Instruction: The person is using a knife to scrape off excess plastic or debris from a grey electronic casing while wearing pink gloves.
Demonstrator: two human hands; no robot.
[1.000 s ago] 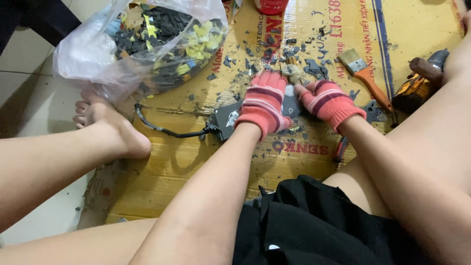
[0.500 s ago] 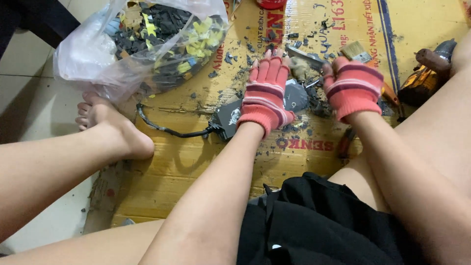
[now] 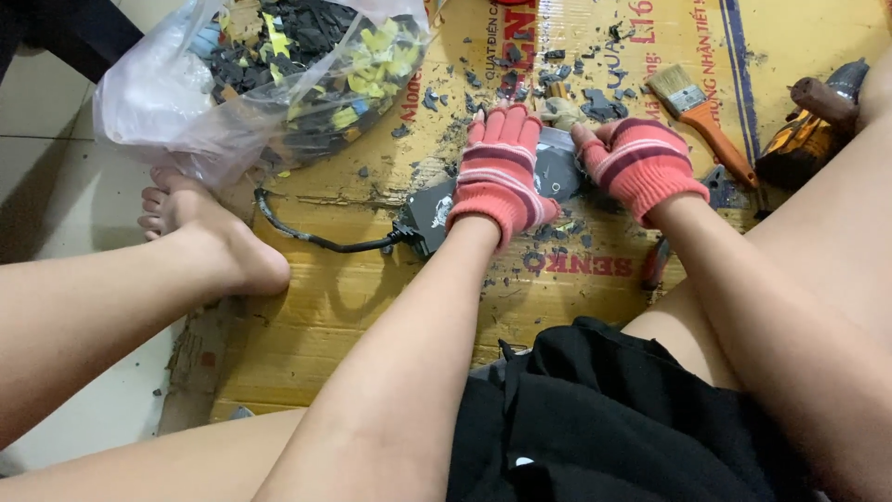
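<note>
Both my hands wear red striped knit gloves. My left hand (image 3: 500, 170) lies flat on a black boxy electronic unit (image 3: 429, 214) that rests on flattened cardboard (image 3: 353, 288), pressing it down. A black cable (image 3: 307, 237) runs out of the unit's left end. My right hand (image 3: 641, 163) is closed at the unit's right end, gripping its edge; what is under the fingers is hidden.
A clear plastic bag (image 3: 186, 102) of black and yellow scrap pieces lies at the upper left. Black chips litter the cardboard. A paintbrush (image 3: 701, 116) with an orange handle and a tool (image 3: 808, 130) lie at the right. My bare foot (image 3: 214, 237) rests left of the cable.
My right hand has come down from a raised spot at the right back onto the unit's right end. My left hand has stayed on the unit.
</note>
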